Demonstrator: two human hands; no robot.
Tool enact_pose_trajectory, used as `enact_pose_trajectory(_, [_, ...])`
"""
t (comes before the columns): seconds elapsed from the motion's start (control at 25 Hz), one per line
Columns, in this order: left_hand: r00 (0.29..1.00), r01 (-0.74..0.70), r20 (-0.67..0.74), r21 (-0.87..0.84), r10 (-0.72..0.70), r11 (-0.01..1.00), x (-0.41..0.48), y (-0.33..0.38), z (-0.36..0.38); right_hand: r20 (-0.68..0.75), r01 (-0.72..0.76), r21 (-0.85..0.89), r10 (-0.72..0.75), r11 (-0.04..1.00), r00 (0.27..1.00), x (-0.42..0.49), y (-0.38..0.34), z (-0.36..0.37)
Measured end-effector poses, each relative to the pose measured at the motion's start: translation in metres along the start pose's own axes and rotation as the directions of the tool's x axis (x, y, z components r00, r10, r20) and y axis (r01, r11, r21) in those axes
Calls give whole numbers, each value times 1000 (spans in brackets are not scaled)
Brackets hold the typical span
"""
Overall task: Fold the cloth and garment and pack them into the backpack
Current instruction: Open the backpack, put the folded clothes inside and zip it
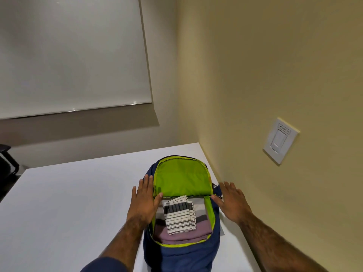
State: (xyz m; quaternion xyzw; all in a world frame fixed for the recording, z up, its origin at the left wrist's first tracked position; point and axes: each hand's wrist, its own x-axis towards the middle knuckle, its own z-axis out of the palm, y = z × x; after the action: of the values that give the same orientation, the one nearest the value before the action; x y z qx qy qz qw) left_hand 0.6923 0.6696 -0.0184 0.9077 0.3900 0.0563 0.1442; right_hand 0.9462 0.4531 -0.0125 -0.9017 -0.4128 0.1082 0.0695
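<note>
A navy backpack (182, 254) with a lime-green lining lies open on the white table (68, 209), its flap (182, 177) thrown back toward the wall. Inside lies a folded mauve garment (198, 229), and on top of it a folded white cloth with dark stripes (179, 215). My left hand (144, 201) rests flat with straight fingers on the bag's left edge, thumb at the flap's corner. My right hand (231, 201) lies flat with spread fingers at the bag's right edge, thumb near the zipper.
A beige wall runs along the table's right edge, carrying a white switch plate (280, 141). A whiteboard (68, 55) hangs on the far wall. Part of a black chair (6, 163) shows at the far left.
</note>
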Motion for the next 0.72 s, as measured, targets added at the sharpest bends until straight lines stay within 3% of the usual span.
enact_pose_trajectory(0.24, [1000, -7, 25, 62, 6, 998, 77, 1, -3, 55, 8, 61, -12, 998, 998, 78, -17, -1])
enact_pose_trajectory(0.4, [994, -44, 107, 77, 35, 996, 140, -8, 11, 57, 41, 26, -42, 999, 997, 125, -24, 6])
enact_pose_trajectory(0.72, [989, -62, 140, 77, 51, 995, 225, 3, 38, 68, 87, 15, -87, 996, 994, 195, -35, 11])
